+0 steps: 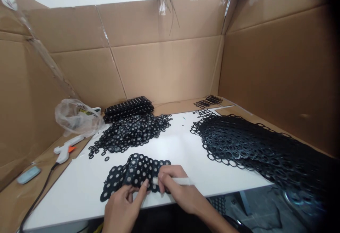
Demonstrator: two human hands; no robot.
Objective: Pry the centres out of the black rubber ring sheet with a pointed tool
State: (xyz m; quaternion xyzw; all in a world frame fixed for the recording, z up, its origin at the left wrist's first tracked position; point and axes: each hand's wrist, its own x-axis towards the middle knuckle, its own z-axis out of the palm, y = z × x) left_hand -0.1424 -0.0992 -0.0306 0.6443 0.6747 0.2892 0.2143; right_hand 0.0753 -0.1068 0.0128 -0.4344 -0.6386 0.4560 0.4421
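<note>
Cardboard (164, 68) walls, left, back and right. White board (180, 148) lies between them. Black ring mesh (239, 144) heaped on the board's right side, spilling past its edge. Loose ring pile (130, 132) at back left of the board; a few rings strayed to its near side. Black roll (129, 109) just behind the pile. Clear bag (78, 118), crumpled, left of the roll.

Dotted black patch (138, 171) at the near edge of the board, centre-left, humped in the middle. Left hand (123, 204) holds its near edge, thumb on top, fingers curled. Right hand (176, 183) closed round a pale stick, over the patch's right end.

Glue gun (65, 151), white with orange trigger, left of the board, cord running toward the viewer. Mesh scrap (208, 101) at back right. Stick (184, 181) lies sideways in the grip. Pale blue case (28, 175) far left, near the gun.
</note>
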